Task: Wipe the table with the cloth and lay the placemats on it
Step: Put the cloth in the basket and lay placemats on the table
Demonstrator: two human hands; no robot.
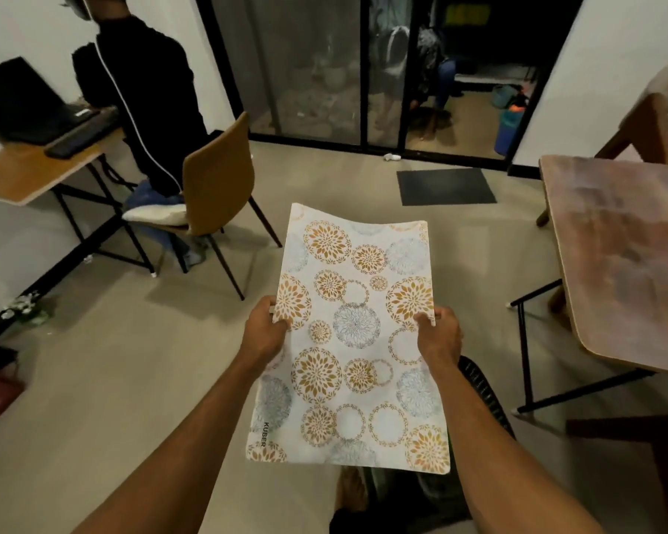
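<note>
A white placemat [353, 341] printed with orange and grey flower circles hangs flat in the air in front of me, above the floor. My left hand [265, 331] grips its left edge and my right hand [438, 335] grips its right edge, thumbs on top. The table [625, 256], with a mottled brownish top, stands to my right, apart from the mat. No cloth is in view.
A person sits on a tan chair [216, 183] at a desk [35, 175] with a laptop at the left. A dark doormat [446, 186] lies before the glass sliding doors. Another wooden chair [648, 129] stands behind the table. Bare floor lies between.
</note>
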